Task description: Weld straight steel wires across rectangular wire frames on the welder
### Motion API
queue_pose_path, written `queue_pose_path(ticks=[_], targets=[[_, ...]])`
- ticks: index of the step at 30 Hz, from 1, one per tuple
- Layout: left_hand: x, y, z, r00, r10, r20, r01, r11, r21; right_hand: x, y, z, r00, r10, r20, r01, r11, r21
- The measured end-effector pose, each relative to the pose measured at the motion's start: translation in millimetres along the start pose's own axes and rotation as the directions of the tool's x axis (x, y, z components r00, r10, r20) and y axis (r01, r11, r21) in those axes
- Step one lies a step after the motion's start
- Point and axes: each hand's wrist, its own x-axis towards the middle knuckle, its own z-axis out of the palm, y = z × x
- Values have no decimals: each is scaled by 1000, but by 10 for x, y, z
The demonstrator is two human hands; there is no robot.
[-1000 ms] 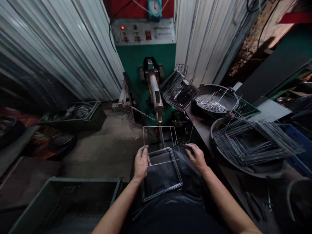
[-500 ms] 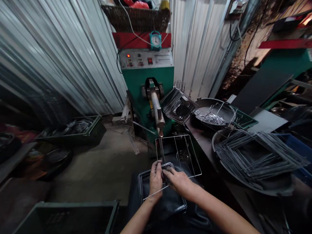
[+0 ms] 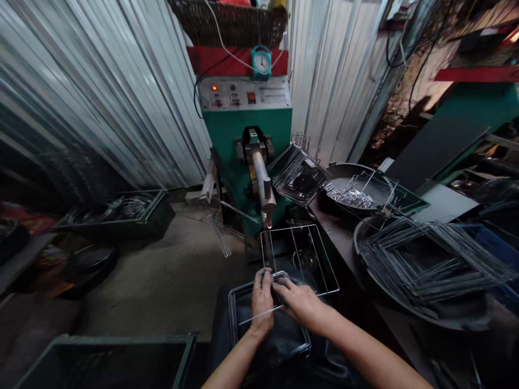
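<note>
A rectangular wire frame [image 3: 327, 257] with cross wires is held out in front of me, its far left corner just beneath the electrode tip [image 3: 268, 219] of a spot welder [image 3: 265, 189]. My left hand [image 3: 263, 302] is closed on the frame's near left part, fingertips together. Beside it, my right hand [image 3: 300, 303] pinches the near edge; the exact grip is hidden by the fingers. A thin wire rod [image 3: 253, 316] crosses over my left hand toward the right fingers. More wire frames [image 3: 230, 310] lie stacked on my dark-covered lap, below both hands.
On the right, a round pan [image 3: 359, 259] bears many wire frames; another pan [image 3: 385, 183] holds short wire pieces. A stack of frames [image 3: 298, 175] leans by the welder. Left are a crate of metal parts [image 3: 154, 216], loose rods [image 3: 219, 236] and a green crate [image 3: 121, 339].
My hands and the wire frame have shifted very slightly to the right in the picture, as the view itself moves a little. Both hands keep their grip.
</note>
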Motion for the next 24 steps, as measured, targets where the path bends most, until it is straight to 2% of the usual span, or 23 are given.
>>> queue_pose_path(ticks=[15, 18, 20, 22, 24], targets=[[74, 95, 113, 998, -68, -19, 66, 992, -111, 71, 51, -177, 999, -34, -9, 34, 999, -14], [68, 173, 108, 996, -92, 17, 93, 991, -97, 74, 15, -189, 999, -30, -11, 30, 1000, 2], [72, 230, 98, 991, -103, 84, 107, 993, -40, 42, 0, -186, 1000, -21, -15, 22, 1000, 16], [83, 269, 86, 980, -123, 156, 118, 992, 41, -41, 39, -185, 998, -24, -60, 28, 998, 60], [100, 283, 76, 970, -142, 197, 126, 988, 94, -167, 171, -196, 977, 21, -212, 11, 988, 152]])
